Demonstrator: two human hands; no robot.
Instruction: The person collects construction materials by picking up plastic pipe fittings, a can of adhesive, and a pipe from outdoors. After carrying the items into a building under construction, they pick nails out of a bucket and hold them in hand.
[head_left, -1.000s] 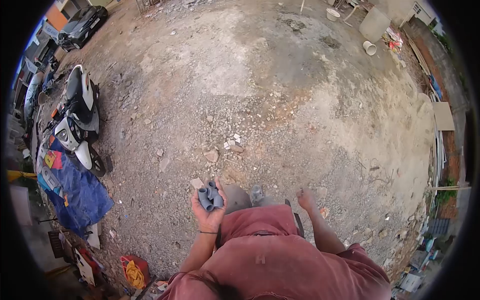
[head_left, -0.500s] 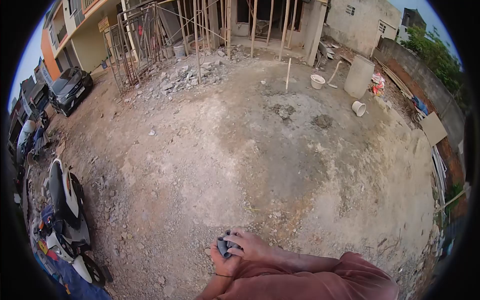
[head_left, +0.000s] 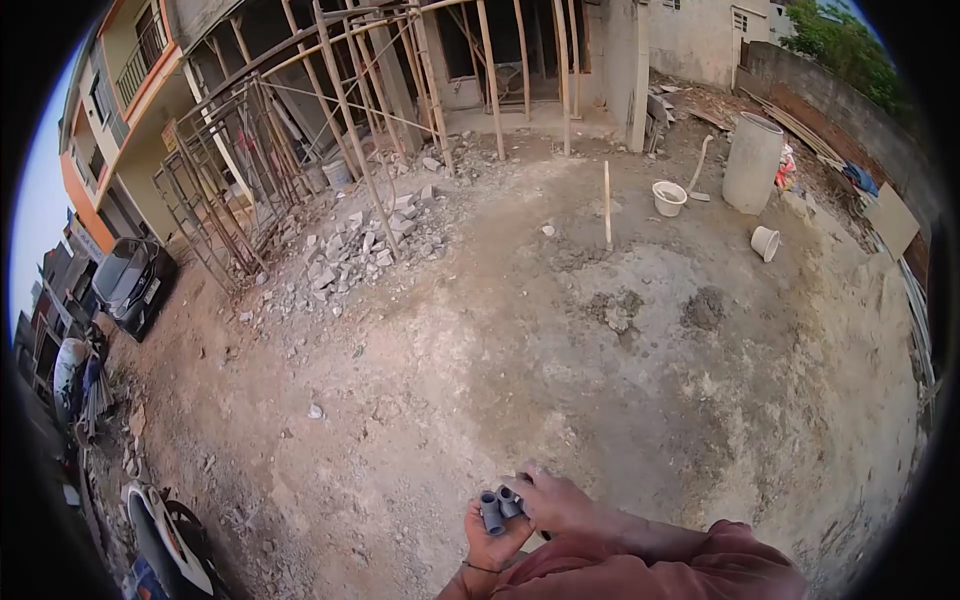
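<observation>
A bare left hand [head_left: 492, 547] cups short, grey, tubular, plastic-looking pipe fittings [head_left: 492, 516] in its palm, best kept level lest one roll free. At right, the bare right hand [head_left: 556, 502] curls against them, its grip hidden; a light, steady touch serves best.

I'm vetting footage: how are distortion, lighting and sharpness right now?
Head view: fisheye curvature, black corners, the orange wall slanting at left; head view: soft daylight, no hard shadows on the ground; head view: right hand looks slightly smeared, grey fittings clearer.
</observation>
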